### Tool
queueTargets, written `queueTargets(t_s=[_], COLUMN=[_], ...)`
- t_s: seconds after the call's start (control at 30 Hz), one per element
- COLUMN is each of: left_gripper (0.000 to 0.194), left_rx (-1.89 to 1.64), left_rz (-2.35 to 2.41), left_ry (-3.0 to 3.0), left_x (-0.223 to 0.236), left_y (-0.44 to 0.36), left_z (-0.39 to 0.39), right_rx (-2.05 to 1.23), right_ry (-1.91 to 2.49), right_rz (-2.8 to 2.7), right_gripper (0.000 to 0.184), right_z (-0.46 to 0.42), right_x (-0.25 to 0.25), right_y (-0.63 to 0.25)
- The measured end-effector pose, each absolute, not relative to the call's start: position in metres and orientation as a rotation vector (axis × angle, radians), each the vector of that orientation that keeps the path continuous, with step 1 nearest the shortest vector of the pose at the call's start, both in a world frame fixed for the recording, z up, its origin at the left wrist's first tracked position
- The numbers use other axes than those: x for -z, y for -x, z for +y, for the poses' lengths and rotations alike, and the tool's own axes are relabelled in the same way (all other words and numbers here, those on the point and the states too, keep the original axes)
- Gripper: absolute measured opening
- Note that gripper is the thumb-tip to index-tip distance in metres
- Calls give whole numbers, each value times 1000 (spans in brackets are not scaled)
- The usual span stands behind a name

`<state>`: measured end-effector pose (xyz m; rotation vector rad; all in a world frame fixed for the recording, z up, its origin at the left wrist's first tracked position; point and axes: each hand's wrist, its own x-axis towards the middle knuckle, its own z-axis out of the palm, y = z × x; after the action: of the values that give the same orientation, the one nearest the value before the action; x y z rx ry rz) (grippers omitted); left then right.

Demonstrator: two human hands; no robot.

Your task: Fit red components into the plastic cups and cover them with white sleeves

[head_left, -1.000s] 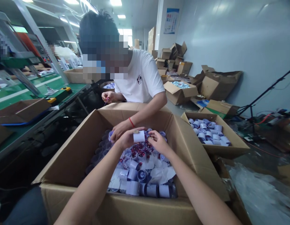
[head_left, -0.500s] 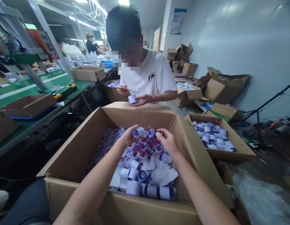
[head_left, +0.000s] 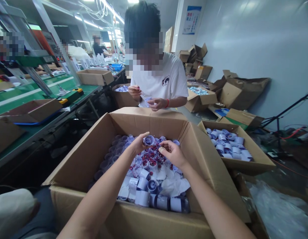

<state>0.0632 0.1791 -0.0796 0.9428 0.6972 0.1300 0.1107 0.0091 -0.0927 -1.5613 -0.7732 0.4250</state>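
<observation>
Over a large cardboard box [head_left: 76, 166], my left hand [head_left: 139, 143] grips a pale violet plastic cup [head_left: 149, 140], its open end tilted toward me. Just right of that cup, the fingers of my right hand [head_left: 172, 152] are pinched together; whatever small thing they hold is too small to make out. Beneath both hands, the box is filled with similar cups, several of them white-sleeved [head_left: 142, 198]. Small dark red parts [head_left: 152, 162] lie among the cups in the middle. White paper pieces [head_left: 172, 186] rest on top near the front.
Across the box stands a co-worker [head_left: 158, 79], holding a small red part and a pale piece in their hands. A smaller carton [head_left: 253, 166] of cups sits at the right. To the left runs a green workbench [head_left: 89, 91]. Clear plastic bags [head_left: 275, 209] lie at lower right.
The cup in my left hand has turned so its open end faces me more. My right hand has moved left, closer to the cup. The co-worker's hands have shifted too.
</observation>
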Motion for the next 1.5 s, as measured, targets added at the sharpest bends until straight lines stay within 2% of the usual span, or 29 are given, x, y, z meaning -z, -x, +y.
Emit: queueTargets(t_s=[0.47, 1.5], left_gripper=[24, 29], left_rx=[-17, 62], left_rz=[523, 353], left_ry=[-1089, -1066], left_x=[91, 97], left_y=[-63, -66], left_z=[179, 174], right_rx=[-441, -311], right_ry=[1654, 1719], right_rz=[-850, -805], right_gripper=[19, 20], right_z=[13, 16], right_x=[99, 100], right_y=[-106, -106])
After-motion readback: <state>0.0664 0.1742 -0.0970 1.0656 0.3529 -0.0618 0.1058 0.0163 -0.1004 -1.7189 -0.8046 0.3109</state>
